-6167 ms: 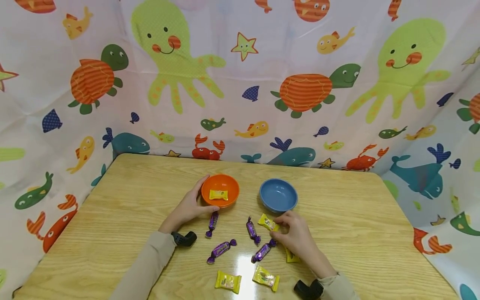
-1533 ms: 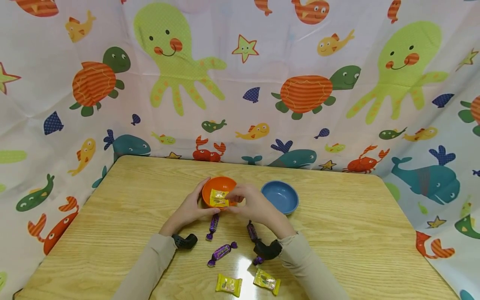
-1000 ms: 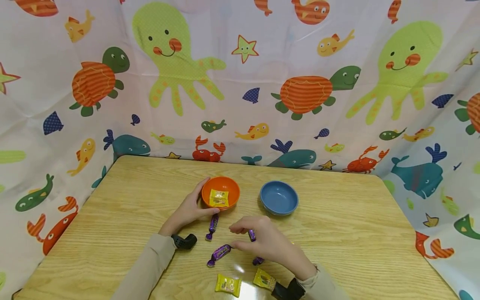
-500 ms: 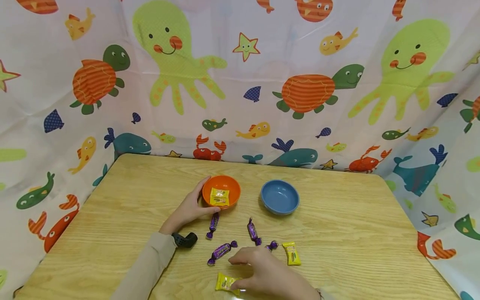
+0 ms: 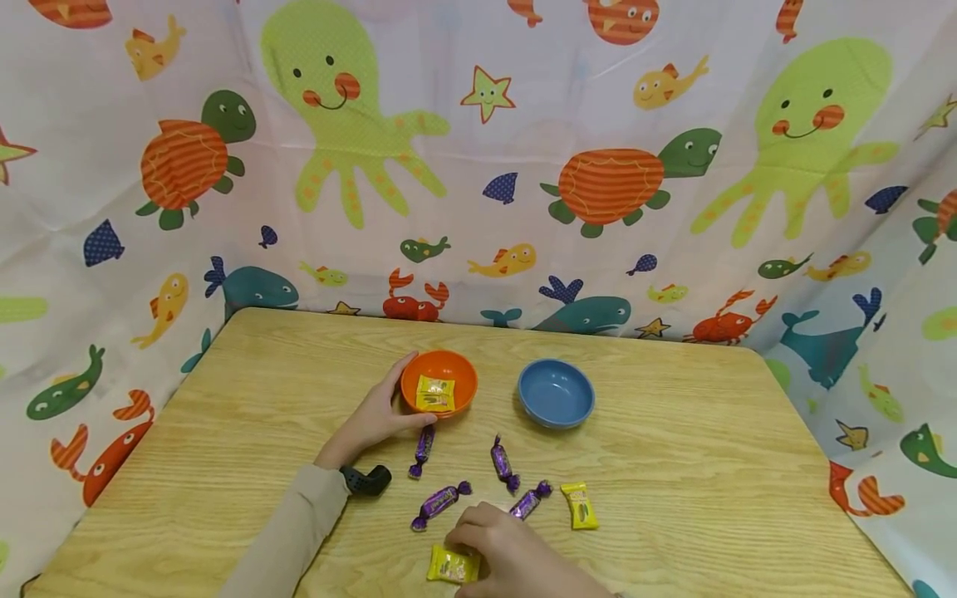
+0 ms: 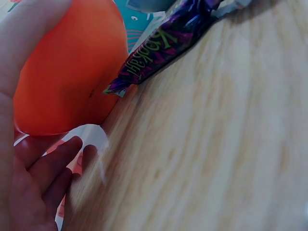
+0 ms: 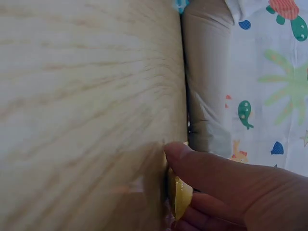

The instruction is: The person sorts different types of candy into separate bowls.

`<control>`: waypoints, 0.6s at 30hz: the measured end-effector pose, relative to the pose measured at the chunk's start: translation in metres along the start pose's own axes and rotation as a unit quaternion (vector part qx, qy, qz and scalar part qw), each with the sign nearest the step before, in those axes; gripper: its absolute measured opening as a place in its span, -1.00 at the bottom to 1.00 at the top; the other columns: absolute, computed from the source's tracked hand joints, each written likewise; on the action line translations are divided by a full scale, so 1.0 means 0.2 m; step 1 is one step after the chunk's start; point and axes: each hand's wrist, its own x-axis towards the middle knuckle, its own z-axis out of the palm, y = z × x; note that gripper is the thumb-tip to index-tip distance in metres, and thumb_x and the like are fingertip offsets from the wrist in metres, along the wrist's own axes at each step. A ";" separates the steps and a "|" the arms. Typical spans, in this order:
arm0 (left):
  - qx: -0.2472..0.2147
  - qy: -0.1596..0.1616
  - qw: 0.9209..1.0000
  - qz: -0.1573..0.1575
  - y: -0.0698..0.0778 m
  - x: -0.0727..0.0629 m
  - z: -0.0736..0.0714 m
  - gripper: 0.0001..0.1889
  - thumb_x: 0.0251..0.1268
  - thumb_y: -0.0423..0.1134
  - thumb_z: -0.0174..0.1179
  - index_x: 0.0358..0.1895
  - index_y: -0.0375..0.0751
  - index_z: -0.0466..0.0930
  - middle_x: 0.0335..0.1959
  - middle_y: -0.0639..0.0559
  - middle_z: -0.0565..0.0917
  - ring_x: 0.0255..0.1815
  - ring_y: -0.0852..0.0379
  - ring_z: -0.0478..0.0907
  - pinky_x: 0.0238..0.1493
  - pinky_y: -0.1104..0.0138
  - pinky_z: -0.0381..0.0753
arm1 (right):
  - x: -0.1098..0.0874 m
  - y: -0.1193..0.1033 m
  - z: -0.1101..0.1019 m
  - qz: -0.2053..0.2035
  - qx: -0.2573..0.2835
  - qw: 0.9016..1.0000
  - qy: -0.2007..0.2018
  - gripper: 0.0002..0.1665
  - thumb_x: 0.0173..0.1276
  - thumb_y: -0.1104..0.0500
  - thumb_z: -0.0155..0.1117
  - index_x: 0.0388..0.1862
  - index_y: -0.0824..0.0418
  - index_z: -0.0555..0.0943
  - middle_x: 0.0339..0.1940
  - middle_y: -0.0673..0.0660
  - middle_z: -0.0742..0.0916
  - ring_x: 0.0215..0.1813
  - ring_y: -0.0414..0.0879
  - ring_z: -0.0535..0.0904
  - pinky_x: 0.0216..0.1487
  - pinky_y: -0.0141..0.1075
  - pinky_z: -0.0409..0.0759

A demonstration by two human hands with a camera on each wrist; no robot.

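My left hand (image 5: 374, 419) holds the side of an orange bowl (image 5: 465, 365), thumb in front and fingers behind. Two yellow-wrapped candies (image 5: 435, 394) lie in this bowl. Near the table's front edge, my right hand (image 5: 516, 552) has its thumb and fingers around the right end of another yellow-wrapped candy (image 5: 446, 566). The right wrist view shows the yellow wrapper (image 7: 182, 199) between thumb and fingers. One more yellow-wrapped candy (image 5: 580, 506) lies to the right. Purple twist-wrapped candies (image 5: 441, 503) lie about the middle; one purple candy (image 6: 166, 45) is close by the orange bowl.
A blue bowl (image 5: 557, 394) stands right of the orange one, with no candy in it. The wooden table (image 5: 673, 440) ends at a patterned curtain (image 5: 478, 166) behind and at the sides. A black wrist device (image 5: 366, 480) is on the left wrist.
My right hand put a second yellow candy into the orange bowl, then came back toward the front edge and closed in on another yellow candy. The left hand has stayed on the bowl.
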 end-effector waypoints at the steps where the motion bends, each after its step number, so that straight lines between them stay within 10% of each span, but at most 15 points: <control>1: 0.002 0.000 1.000 0.000 0.00 0.00 0.00 0.14 0.04 0.02 0.53 0.61 -0.01 -0.08 0.56 0.03 0.15 0.57 0.01 0.03 0.52 -0.09 -0.07 | 0.00 0.00 0.01 -0.005 -0.005 1.000 0.005 -0.56 0.10 0.09 0.58 -0.03 0.15 0.69 -0.12 -0.10 0.63 -0.07 -0.38 0.47 -0.06 -0.60 0.46; 18: -0.006 -0.002 1.000 0.009 0.00 0.00 0.00 0.14 0.04 -0.04 0.54 0.60 -0.08 -0.07 0.54 0.02 0.20 0.56 0.02 0.06 0.53 -0.07 -0.06 | 0.01 0.02 0.04 -0.025 -0.024 0.999 0.025 -0.78 0.21 0.15 0.50 -0.18 0.16 0.72 -0.17 -0.10 0.62 -0.17 -0.40 0.42 -0.18 -0.72 0.35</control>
